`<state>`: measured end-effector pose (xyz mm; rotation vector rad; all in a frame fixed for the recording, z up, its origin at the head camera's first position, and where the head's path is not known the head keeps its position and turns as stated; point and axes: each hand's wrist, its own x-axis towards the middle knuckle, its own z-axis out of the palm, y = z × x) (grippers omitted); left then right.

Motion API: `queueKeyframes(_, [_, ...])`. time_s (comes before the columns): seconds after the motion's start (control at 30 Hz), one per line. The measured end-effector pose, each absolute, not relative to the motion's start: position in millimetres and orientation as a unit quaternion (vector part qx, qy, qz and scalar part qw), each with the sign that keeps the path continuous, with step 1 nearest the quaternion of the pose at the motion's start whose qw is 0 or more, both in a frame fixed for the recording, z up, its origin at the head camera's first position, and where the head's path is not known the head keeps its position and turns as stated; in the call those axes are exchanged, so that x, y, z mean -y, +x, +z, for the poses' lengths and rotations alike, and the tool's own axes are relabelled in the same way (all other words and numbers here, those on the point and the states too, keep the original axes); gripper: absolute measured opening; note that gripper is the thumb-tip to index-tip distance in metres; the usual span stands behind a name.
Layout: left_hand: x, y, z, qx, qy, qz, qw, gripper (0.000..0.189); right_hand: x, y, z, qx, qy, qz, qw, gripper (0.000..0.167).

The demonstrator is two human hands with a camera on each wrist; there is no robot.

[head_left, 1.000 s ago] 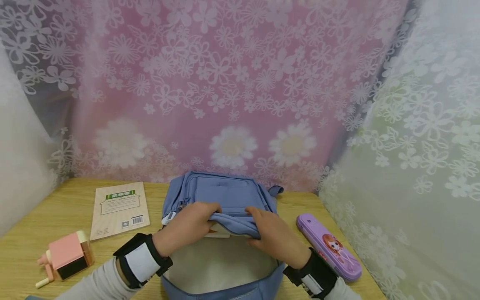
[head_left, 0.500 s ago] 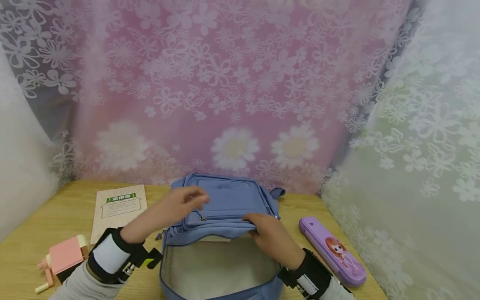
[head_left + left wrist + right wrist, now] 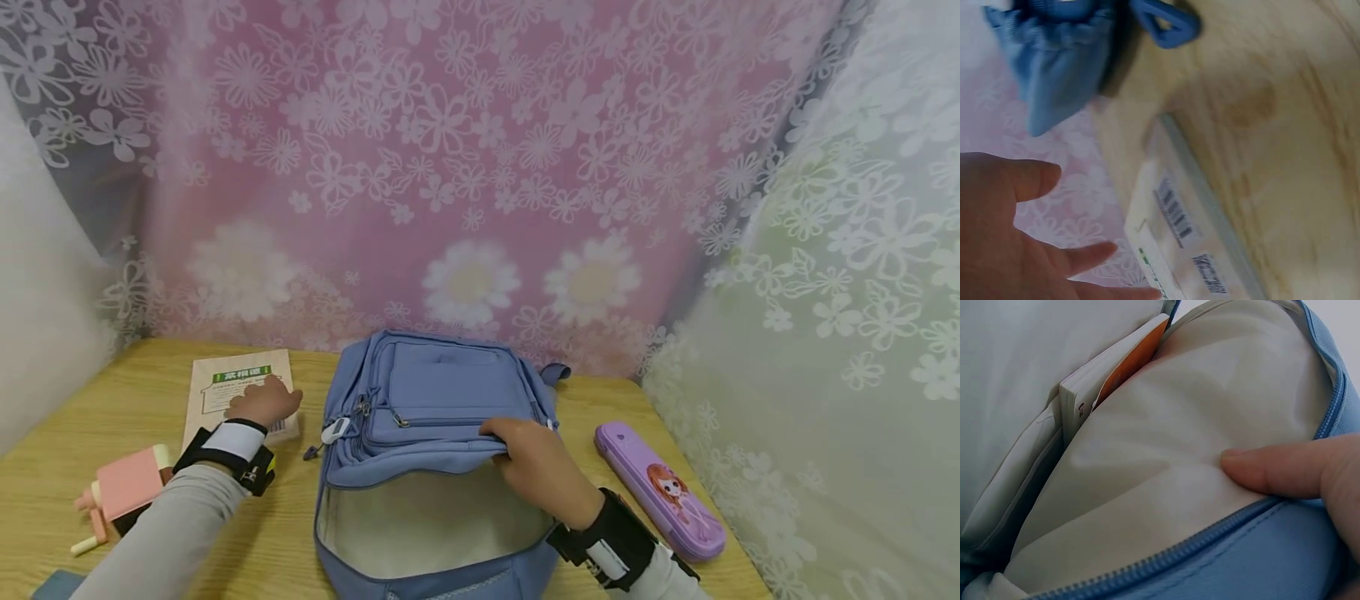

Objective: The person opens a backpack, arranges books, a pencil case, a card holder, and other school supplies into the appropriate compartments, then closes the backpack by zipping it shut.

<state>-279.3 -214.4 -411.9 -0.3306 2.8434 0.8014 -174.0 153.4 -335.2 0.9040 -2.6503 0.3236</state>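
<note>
A blue backpack (image 3: 442, 392) lies on its back with its main compartment unzipped, showing a pale lining (image 3: 1210, 381). My right hand (image 3: 543, 467) pinches the upper edge of the opening, thumb (image 3: 1266, 472) against the lining inside. Within the bag, a book with an orange cover (image 3: 1132, 362) stands in an inner pocket. Left of the backpack, my left hand (image 3: 264, 402) hovers over a beige book (image 3: 213, 396) with a green title band. In the left wrist view its thumb and fingers are spread, fingertips close to the book's face near its barcode (image 3: 1172, 209).
A pink pencil sharpener (image 3: 131, 487) with a crank sits at the left on the wooden table (image 3: 277, 533). The purple pencil case (image 3: 660, 492) lies right of the bag. A dark blue-grey corner (image 3: 58, 585) shows at bottom left. Flowered curtains hang behind and at the sides.
My left hand has let go of the backpack's edge and moved left to over the beige book. The right hand keeps holding the flap.
</note>
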Motion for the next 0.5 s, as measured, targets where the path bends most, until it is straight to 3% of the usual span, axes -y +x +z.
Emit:
queueKeyframes(0.23, [199, -287, -436, -0.953, -0.201, 0.197, 0.113, 0.088, -151, -173, -334, 0.928, 0.317, 0.117, 0.157, 0.024])
queueKeyframes(0.5, [191, -273, -415, -0.964, -0.153, 0.155, 0.152, 0.09, -148, -173, -337, 0.93, 0.314, 0.114, 0.156, 0.025])
